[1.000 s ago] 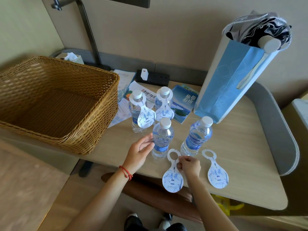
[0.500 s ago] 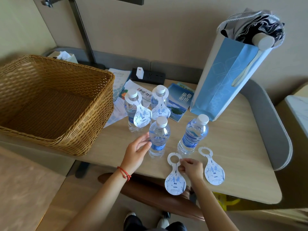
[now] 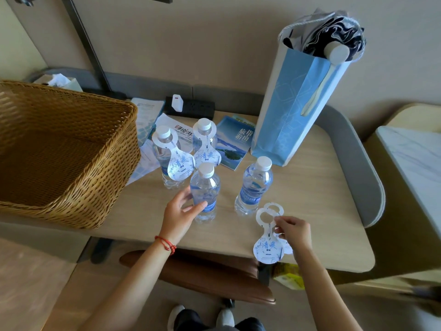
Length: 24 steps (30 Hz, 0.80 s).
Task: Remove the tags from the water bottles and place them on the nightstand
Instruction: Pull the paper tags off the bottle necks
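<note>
Several clear water bottles stand on the wooden nightstand. The two rear bottles carry white hang tags: one tag on the rear left bottle, another tag on the rear middle bottle. The front bottle and the right bottle have bare necks. My left hand curls against the front bottle's side. My right hand pinches a removed tag by its neck, holding it over another loose tag that lies on the nightstand, mostly hidden.
A large wicker basket fills the left side. A tall blue paper bag holding a folded umbrella stands at the back right. Brochures and a black power strip lie behind the bottles. A brown stool sits below the front edge.
My right hand has carried the removed tag to the right, so it now overlaps the other loose tag. My left hand stays at the front bottle.
</note>
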Each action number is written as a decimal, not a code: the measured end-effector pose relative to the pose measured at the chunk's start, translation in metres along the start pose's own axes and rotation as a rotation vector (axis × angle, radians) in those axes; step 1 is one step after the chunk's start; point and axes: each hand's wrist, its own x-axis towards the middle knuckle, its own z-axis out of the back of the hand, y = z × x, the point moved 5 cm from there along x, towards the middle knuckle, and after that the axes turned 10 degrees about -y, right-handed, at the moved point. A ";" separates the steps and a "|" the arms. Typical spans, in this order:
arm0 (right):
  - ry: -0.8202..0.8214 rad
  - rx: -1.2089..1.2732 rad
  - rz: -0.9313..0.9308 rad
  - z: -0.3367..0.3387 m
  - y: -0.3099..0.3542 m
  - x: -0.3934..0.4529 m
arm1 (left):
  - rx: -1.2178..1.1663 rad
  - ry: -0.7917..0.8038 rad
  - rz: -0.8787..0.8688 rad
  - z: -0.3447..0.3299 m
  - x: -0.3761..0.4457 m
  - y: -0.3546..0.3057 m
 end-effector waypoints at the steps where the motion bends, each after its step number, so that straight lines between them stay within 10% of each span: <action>1: -0.024 0.015 -0.001 0.005 0.001 0.005 | 0.001 -0.002 -0.004 0.000 0.000 -0.001; 24: -0.092 -0.014 0.151 0.011 0.041 0.035 | -0.010 -0.050 -0.017 0.004 -0.003 -0.011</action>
